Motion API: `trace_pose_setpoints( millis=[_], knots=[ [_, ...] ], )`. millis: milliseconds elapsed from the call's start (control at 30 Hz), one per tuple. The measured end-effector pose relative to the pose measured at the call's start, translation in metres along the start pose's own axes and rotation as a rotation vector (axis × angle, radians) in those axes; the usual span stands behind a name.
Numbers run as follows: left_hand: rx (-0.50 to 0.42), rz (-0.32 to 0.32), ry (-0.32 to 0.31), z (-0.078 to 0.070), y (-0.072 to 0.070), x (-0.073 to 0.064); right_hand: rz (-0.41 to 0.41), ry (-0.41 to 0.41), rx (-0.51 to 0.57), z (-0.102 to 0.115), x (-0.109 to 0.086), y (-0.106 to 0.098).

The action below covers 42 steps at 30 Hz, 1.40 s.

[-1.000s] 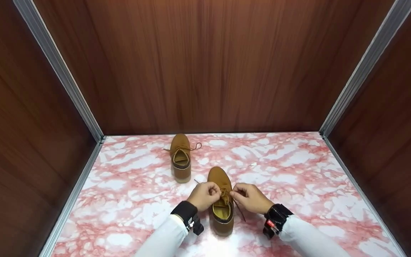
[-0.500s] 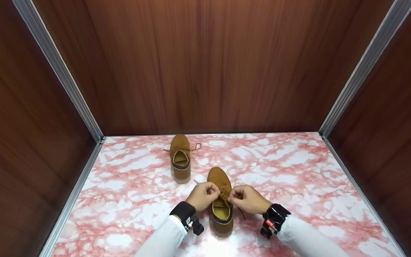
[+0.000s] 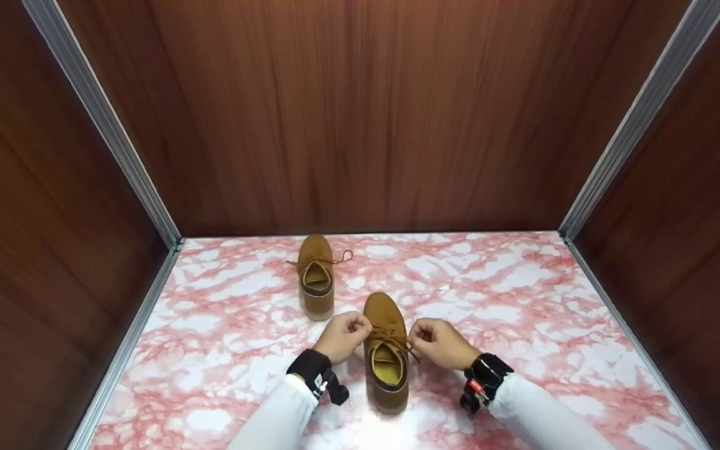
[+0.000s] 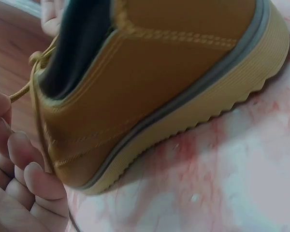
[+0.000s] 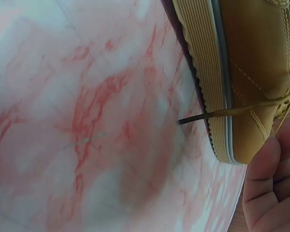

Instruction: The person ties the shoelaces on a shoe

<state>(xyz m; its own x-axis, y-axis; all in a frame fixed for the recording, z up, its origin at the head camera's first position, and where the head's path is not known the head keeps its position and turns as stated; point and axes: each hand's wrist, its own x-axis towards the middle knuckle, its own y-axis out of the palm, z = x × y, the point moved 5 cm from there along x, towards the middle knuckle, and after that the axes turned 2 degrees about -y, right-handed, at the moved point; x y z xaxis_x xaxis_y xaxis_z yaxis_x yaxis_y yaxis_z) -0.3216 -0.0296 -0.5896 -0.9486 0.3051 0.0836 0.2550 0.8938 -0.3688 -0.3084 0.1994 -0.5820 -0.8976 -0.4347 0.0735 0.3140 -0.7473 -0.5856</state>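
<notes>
In the head view a tan lace-up shoe [image 3: 386,310] stands upright, toe pointing away, between both hands. At its left side my left hand [image 3: 339,337] pinches a shoelace between thumb and fingertips; the left wrist view shows the taut brown shoelace [image 4: 20,92] running from there to the knot. On the opposite side my right hand [image 3: 442,345] has its thumb and forefinger together on lace beside the tongue. A dark-tipped lace end [image 5: 203,117] hangs over the shoe's side in the right wrist view. The right fingertips are partly cut off there.
A second tan shoe [image 3: 317,301] stands farther back and to the left, its laces spread to both sides. Both shoes are on a red-and-white marbled tabletop [image 3: 510,300]. Brown wood-grain panels [image 3: 360,125] with metal edge strips enclose the back and sides.
The left hand has moved left, off the shoe's middle, drawing lace outward. After closing in over the laces, the right hand has moved back right. The lacing now spreads across the shoe.
</notes>
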Motion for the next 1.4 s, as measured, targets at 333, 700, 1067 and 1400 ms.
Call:
trace_pose_setpoints(
  millis=[333, 700, 1067, 1400],
  knots=[
    [-0.039, -0.022, -0.041, 0.01, -0.007, -0.003, -0.025, 0.024, -0.025, -0.007, 0.001, -0.004],
    [-0.183, -0.013, -0.184, 0.011, -0.001, 0.0, -0.009, 0.03, -0.019, -0.003, 0.004, -0.002],
    [0.096, 0.01, -0.048, 0.004, -0.004, -0.002, 0.016, 0.019, -0.054, 0.002, 0.005, -0.002],
    [0.126, 0.036, -0.019, 0.002, -0.01, -0.006, 0.004, -0.044, -0.304, 0.011, 0.007, -0.009]
  ],
)
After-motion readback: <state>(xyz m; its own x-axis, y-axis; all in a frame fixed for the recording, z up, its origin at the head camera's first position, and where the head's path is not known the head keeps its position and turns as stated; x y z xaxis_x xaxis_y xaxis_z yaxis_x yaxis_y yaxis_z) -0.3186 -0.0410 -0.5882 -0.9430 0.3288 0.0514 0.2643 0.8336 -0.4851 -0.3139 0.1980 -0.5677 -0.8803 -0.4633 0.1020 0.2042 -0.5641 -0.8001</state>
